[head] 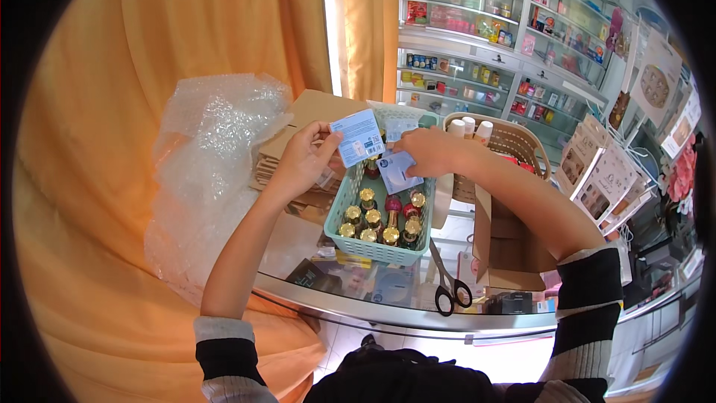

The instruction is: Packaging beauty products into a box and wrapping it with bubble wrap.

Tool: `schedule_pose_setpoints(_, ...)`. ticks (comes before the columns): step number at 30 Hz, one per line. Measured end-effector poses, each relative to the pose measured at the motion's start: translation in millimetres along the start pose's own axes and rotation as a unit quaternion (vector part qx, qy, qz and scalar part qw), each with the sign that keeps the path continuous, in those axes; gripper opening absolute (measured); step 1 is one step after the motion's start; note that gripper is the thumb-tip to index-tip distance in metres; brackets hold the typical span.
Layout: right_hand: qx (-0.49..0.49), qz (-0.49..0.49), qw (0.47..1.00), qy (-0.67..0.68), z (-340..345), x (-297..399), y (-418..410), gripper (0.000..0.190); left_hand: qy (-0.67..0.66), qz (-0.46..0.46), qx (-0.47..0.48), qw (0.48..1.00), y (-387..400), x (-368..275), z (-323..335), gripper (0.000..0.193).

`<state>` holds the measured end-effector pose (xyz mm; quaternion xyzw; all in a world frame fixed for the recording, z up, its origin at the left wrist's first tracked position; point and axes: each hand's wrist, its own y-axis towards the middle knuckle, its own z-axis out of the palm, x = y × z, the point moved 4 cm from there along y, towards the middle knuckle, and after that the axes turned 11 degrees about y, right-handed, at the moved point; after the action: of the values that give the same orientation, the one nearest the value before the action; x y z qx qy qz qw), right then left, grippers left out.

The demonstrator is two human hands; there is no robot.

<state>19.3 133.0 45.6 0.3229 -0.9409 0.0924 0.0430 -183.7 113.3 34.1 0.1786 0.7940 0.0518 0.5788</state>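
Note:
My left hand (309, 155) pinches a light blue printed card (358, 137) by its left edge, above a mint green plastic basket (380, 252). Just right of it, my right hand (432, 151) reaches over the same basket, its fingers on a second blue packet (398, 172) that tilts over the far half. A small clear packet (400, 127) lies beyond these fingers. Several small bottles with gold faceted caps (373, 216) stand in the near half of the basket. The basket's far contents are partly hidden by the cards and my right hand.
Scissors (444, 280) lie on the glass counter, near its metal edge (403, 311). An open cardboard box (512, 240) and a brown basket (520, 137) with white-capped bottles are to the right. Bubble wrap (212, 179) and flattened cardboard (319, 109) lie left. Boxed goods (601, 179) stand far right.

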Motion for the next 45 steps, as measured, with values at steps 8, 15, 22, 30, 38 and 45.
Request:
schedule_pose_setpoints(8, -0.044, -0.012, 0.999, 0.010, 2, -1, 2, 0.044, -0.005, -0.005, 0.006, 1.000, -1, 2, 0, 0.024)
schedule_pose_setpoints(15, -0.125, -0.076, 0.978, 0.146, -16, -6, 1, 0.025, 0.030, -0.009, -0.001, 1.000, -1, 0, -4, 0.025)
schedule_pose_setpoints(22, -0.198, -0.072, 0.914, 0.346, -39, -12, -51, 0.020, 0.018, 0.052, -0.100, 0.993, 0, -16, -13, 0.026)
schedule_pose_setpoints(30, -0.195, -0.003, 0.798, 0.570, -29, -26, -132, 0.019, -0.044, 0.047, -0.057, 0.996, -11, -54, 54, 0.031)
schedule_pose_setpoints(38, -0.273, -0.019, 0.705, 0.654, -8, -29, -197, 0.035, -0.004, 0.192, -0.001, 0.981, -23, -87, 123, 0.029)
schedule_pose_setpoints(45, -0.274, -0.065, 0.695, 0.661, 3, -31, -226, 0.051, 0.011, 0.188, 0.005, 0.982, -47, -110, 166, 0.030)
